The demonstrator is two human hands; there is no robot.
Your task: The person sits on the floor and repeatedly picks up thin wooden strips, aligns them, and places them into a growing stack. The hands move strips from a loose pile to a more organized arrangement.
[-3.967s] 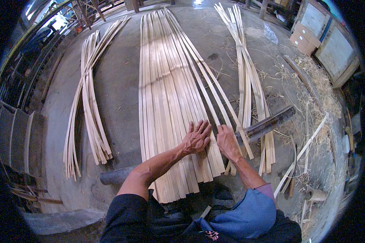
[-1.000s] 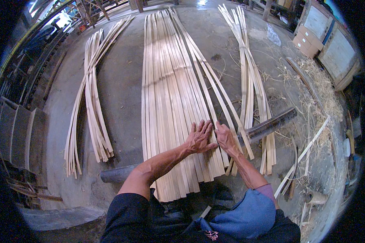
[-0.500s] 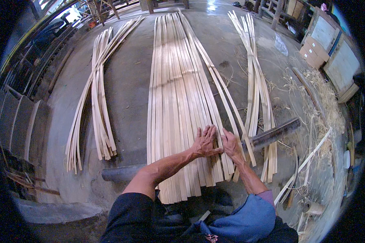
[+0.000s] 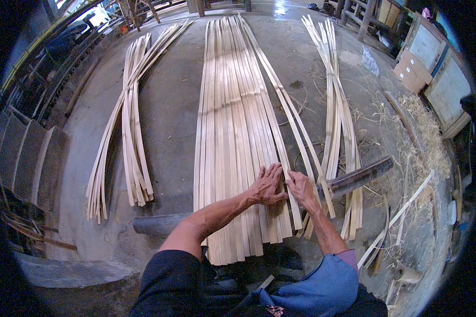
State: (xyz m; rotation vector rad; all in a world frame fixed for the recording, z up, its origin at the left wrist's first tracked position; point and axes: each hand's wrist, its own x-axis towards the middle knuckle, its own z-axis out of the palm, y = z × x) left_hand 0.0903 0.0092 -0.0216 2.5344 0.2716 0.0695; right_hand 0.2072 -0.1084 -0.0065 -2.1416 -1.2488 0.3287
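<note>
Many long, pale split-bamboo strips (image 4: 222, 158) lie side by side in a flat row that runs away from me. My left hand (image 4: 268, 186) rests palm down near the right side of the row, its fingers stretched out. Just right of it, my right hand (image 4: 302, 190) has its fingers curled round the edge of the outermost strip (image 4: 274, 142); its fingertips are partly hidden. A few loose strips (image 4: 296, 127) slant beside the row, passing behind and right of my right hand. Under the near ends lies a dark rounded bar (image 4: 354, 177), showing on both sides.
Crossed bundles of strips lie on the floor at left (image 4: 128, 116) and right (image 4: 336, 116). Shavings (image 4: 428, 142) heap along the far right, near cardboard boxes (image 4: 411, 71) and a leaning panel (image 4: 447, 95). Grey slabs (image 4: 29, 158) stand at left.
My right hand has shifted slightly left along with the outermost strip, closer to the row. The left hand stays flat in nearly the same place.
</note>
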